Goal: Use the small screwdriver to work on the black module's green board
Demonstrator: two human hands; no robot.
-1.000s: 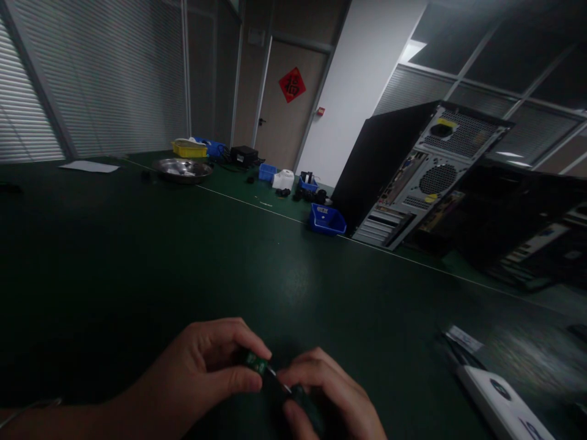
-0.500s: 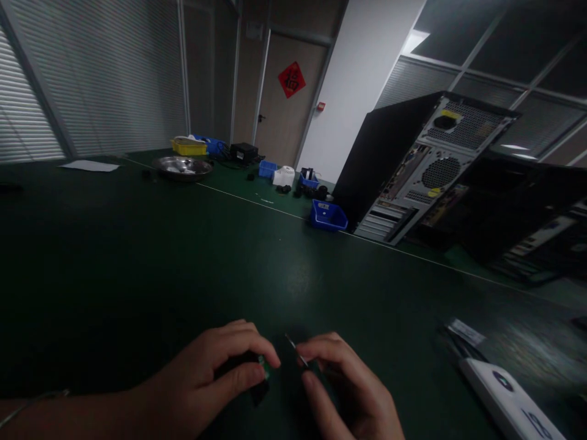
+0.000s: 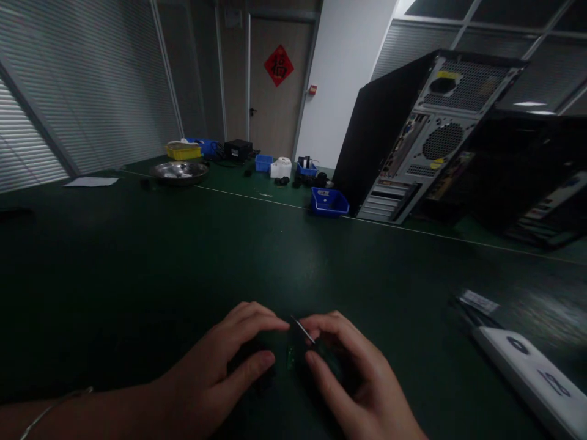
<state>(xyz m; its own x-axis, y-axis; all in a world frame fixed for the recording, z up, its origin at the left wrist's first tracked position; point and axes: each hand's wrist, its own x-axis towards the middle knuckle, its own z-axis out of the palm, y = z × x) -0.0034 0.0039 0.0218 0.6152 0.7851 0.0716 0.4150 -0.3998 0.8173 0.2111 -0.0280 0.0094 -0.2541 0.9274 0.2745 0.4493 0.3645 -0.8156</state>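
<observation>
My left hand [image 3: 220,373] and my right hand [image 3: 358,379] meet low at the centre over the dark green table [image 3: 137,256]. Between thumb and curled fingers, my left hand pinches a small green part [image 3: 290,355], mostly hidden in shadow. A thin metal tool [image 3: 301,330] is gripped in my right hand's fingertips, its tip pointing up and left, close over the green part. Whether the tool touches the part cannot be made out in the dim light. A thin bracelet circles my left wrist.
An open computer case [image 3: 413,140] stands at the back right, a blue bin [image 3: 329,203] beside it. Farther back sit a steel bowl [image 3: 178,173], a yellow tray [image 3: 183,151] and small bins. A white device [image 3: 532,376] and a label lie at the right.
My hands parted, then came together again, a little farther onto the table. The metal tool's tip is raised above the green part. My view has swung slightly right and down.
</observation>
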